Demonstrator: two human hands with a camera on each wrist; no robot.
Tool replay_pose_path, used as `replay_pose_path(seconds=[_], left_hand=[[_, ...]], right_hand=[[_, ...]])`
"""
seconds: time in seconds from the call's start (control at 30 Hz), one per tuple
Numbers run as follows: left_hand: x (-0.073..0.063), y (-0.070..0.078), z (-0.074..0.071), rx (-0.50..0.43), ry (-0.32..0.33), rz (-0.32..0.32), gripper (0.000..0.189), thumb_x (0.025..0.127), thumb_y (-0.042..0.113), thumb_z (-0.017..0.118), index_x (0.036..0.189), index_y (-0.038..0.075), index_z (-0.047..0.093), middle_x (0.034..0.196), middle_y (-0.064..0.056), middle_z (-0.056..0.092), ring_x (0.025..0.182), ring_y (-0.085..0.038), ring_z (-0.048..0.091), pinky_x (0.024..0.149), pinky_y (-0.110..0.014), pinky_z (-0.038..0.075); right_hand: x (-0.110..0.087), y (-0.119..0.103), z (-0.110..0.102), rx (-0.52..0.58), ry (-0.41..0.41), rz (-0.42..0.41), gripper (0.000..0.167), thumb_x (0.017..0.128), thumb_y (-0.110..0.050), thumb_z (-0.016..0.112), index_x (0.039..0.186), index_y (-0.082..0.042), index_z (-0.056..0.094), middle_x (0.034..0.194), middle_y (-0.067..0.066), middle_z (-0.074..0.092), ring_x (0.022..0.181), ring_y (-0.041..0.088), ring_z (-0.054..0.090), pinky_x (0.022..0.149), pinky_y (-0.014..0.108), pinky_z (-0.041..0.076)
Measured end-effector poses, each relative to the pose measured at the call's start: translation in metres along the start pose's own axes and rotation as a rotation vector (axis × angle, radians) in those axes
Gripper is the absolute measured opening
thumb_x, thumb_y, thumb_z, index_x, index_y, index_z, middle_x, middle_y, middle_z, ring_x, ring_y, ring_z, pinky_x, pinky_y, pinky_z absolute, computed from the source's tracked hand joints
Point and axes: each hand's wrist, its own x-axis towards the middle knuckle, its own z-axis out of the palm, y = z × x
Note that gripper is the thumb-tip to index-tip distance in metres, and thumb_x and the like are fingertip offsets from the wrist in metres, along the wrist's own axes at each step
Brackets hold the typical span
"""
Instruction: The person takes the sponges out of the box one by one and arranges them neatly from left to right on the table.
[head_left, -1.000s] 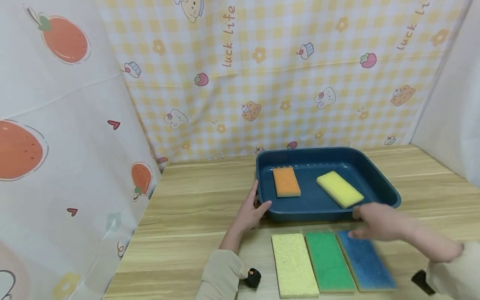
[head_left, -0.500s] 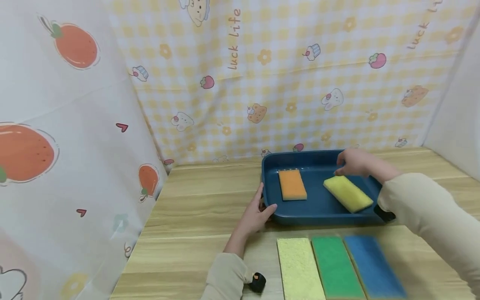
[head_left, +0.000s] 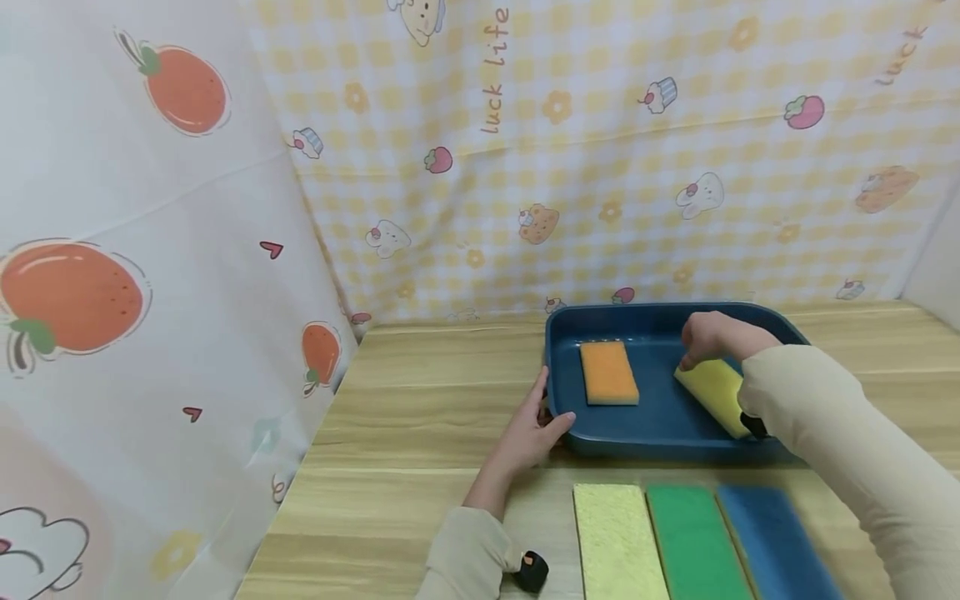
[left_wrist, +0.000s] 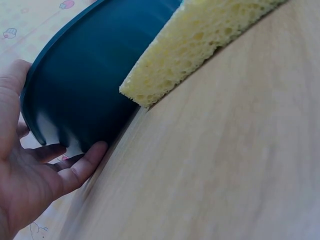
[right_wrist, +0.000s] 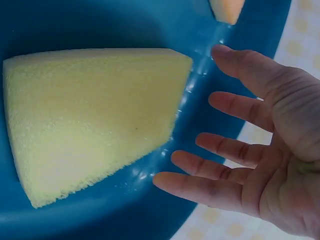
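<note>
A dark blue baking pan (head_left: 667, 446) stands at the back of the table. My left hand (head_left: 525, 437) holds its front left corner, thumb at the rim and fingers against the outer wall; the left wrist view shows this hand (left_wrist: 35, 175) close up. Inside the pan lies a yellow sponge (head_left: 712, 390), partly hidden by my right forearm. My right hand (head_left: 720, 337) is over the sponge's far end. In the right wrist view the right hand's fingers (right_wrist: 220, 187) are spread beside the yellow sponge (right_wrist: 90, 120), with a gap between. An orange sponge (head_left: 609, 372) rests at the pan's left.
In front of the pan, a pale yellow sponge (head_left: 618, 542), a green sponge (head_left: 699, 542) and a blue sponge (head_left: 780, 546) lie side by side on the wooden table (head_left: 405, 433). A checked cloth (head_left: 480, 192) hangs close behind the pan.
My right hand has moved from the pan's front edge to over the far end of the yellow sponge inside it. My left hand keeps its hold. The head view has shifted slightly left.
</note>
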Motion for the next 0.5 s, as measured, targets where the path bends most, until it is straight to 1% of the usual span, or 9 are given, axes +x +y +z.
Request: replay_pose_path(seconds=[0.13, 0.2, 0.27, 0.43, 0.47, 0.5], left_hand=[[0.002, -0.002, 0.001, -0.009, -0.002, 0.003, 0.073, 0.09, 0.031, 0.054, 0.146, 0.028, 0.007, 0.146, -0.005, 0.024, 0.121, -0.027, 0.042, 0.091, -0.039, 0.043], [0.003, -0.003, 0.001, -0.013, 0.002, 0.005, 0.073, 0.09, 0.031, 0.054, 0.146, 0.029, 0.007, 0.146, -0.005, 0.024, 0.121, -0.026, 0.042, 0.091, -0.038, 0.043], [0.003, -0.003, 0.0, -0.015, 0.005, 0.004, 0.073, 0.09, 0.031, 0.054, 0.146, 0.03, 0.008, 0.146, -0.005, 0.025, 0.12, -0.026, 0.043, 0.09, -0.038, 0.043], [0.004, -0.003, -0.001, -0.006, 0.013, 0.007, 0.072, 0.09, 0.03, 0.054, 0.146, 0.029, 0.008, 0.146, -0.005, 0.026, 0.119, -0.025, 0.044, 0.091, -0.038, 0.043], [0.004, -0.003, 0.0, -0.005, 0.013, 0.009, 0.072, 0.09, 0.03, 0.054, 0.146, 0.029, 0.008, 0.146, -0.005, 0.026, 0.119, -0.025, 0.044, 0.091, -0.038, 0.043], [0.003, -0.003, 0.0, -0.003, 0.012, 0.008, 0.072, 0.09, 0.029, 0.054, 0.146, 0.028, 0.008, 0.146, -0.005, 0.026, 0.119, -0.025, 0.044, 0.091, -0.038, 0.043]], right_hand=[[0.004, 0.003, 0.006, -0.001, -0.073, 0.013, 0.049, 0.076, -0.022, 0.07, 0.104, 0.016, 0.056, 0.097, 0.027, 0.058, 0.087, 0.038, 0.056, 0.071, 0.043, 0.048], [0.006, 0.006, 0.008, 0.001, -0.09, 0.022, 0.052, 0.076, -0.021, 0.071, 0.106, 0.017, 0.054, 0.101, 0.029, 0.057, 0.092, 0.042, 0.054, 0.073, 0.045, 0.048], [0.006, 0.007, 0.008, 0.012, -0.102, 0.033, 0.052, 0.075, -0.021, 0.072, 0.106, 0.017, 0.054, 0.101, 0.03, 0.056, 0.093, 0.042, 0.054, 0.074, 0.045, 0.048], [0.007, 0.01, 0.009, 0.03, -0.104, 0.047, 0.051, 0.072, -0.019, 0.074, 0.105, 0.015, 0.055, 0.1, 0.028, 0.057, 0.092, 0.041, 0.054, 0.075, 0.046, 0.047], [0.007, 0.011, 0.01, 0.037, -0.105, 0.049, 0.05, 0.071, -0.019, 0.074, 0.104, 0.015, 0.055, 0.099, 0.027, 0.057, 0.09, 0.039, 0.054, 0.074, 0.046, 0.047], [0.007, 0.012, 0.011, 0.046, -0.112, 0.051, 0.047, 0.071, -0.018, 0.074, 0.101, 0.013, 0.057, 0.095, 0.025, 0.058, 0.085, 0.036, 0.055, 0.071, 0.043, 0.047]])
